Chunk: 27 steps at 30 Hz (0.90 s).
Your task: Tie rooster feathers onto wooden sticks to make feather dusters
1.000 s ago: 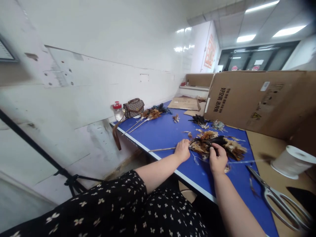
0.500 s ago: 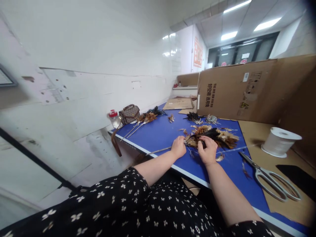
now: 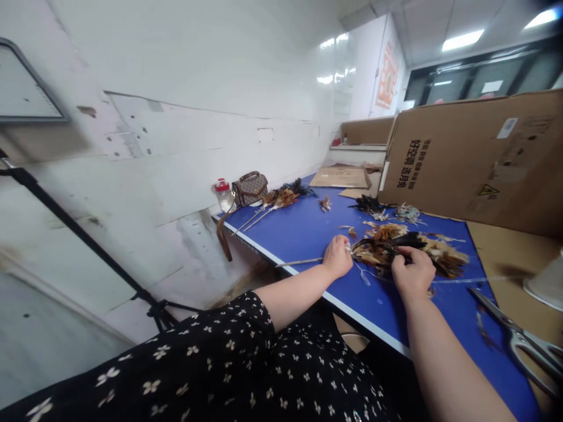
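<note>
My left hand (image 3: 338, 258) is closed around a thin stick (image 3: 299, 261), just below a bunch of brown feathers (image 3: 368, 257) at its end. The stick's bare end points left, over the table edge. My right hand (image 3: 413, 272) is over the feathers with thumb and fingers pinched together, apparently on a dark feather; the fingertips are partly hidden. Black and tan feathers (image 3: 451, 258) lie heaped just beyond it. A thin clear strip (image 3: 466, 281) runs along the table to the right of that hand.
On the blue table (image 3: 290, 234) lie finished-looking feathered sticks (image 3: 281, 198), black feathers (image 3: 369, 204) and scissors (image 3: 514, 331). A handbag (image 3: 250, 189) and red-lidded jar (image 3: 224, 196) stand at the far left. A cardboard box (image 3: 466, 158) rises behind; a white spool (image 3: 548, 284) is at right.
The view has swung left, so things appear farther right. My right hand has shifted slightly right, away from my left hand, which keeps hold of the stick.
</note>
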### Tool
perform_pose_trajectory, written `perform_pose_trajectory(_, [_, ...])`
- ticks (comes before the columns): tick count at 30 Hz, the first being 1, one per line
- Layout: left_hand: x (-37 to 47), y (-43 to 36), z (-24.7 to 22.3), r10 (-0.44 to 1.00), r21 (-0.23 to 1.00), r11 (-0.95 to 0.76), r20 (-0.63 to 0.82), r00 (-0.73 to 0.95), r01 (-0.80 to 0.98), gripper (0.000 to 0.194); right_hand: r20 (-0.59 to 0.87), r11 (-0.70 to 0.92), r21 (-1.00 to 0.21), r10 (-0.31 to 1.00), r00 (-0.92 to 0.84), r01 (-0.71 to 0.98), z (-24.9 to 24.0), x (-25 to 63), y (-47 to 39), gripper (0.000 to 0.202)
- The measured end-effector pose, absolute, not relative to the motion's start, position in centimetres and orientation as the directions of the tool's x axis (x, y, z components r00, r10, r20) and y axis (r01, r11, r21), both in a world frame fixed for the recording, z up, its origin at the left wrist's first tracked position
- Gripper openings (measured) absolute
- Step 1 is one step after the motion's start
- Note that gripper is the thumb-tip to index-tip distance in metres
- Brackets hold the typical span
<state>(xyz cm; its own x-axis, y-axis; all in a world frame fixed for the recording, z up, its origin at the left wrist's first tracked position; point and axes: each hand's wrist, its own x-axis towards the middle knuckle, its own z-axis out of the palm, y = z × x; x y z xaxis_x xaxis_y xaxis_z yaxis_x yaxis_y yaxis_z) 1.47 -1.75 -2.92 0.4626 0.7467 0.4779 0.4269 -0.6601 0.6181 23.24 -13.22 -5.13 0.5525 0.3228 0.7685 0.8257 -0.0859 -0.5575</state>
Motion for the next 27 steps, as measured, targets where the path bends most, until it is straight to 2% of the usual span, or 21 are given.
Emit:
perform_pose_trajectory(4, [1.5, -1.7, -2.9, 0.751, 0.646, -0.655, 0.502, 0.428, 0.393, 0.043, 0.743, -0.132, -0.578, 0.323, 0.586, 0.805, -5.5, 23.8, -13.1, 0.034])
perform_pose_trajectory(10, [1.6, -1.5, -2.7, 0.776, 0.667, -0.626, 0.483, 0.405, 0.404, 0.040, 0.693, -0.197, -0.619, 0.319, 0.647, 0.760, -5.6, 24.5, -13.3, 0.037])
perform_pose_trajectory(18, [1.6, -2.3, -2.2, 0.778, 0.626, -0.608, 0.347, 0.523, 0.489, 0.018, 0.617, -0.265, -0.667, 0.329, 0.715, 0.697, -5.4, 25.0, -13.9, 0.043])
perform_pose_trajectory(27, [1.4, -2.8, -1.6, 0.766, 0.579, -0.619, 0.297, 0.570, 0.530, 0.020, 0.543, -0.312, -0.697, 0.359, 0.759, 0.646, -5.1, 24.7, -14.4, 0.043])
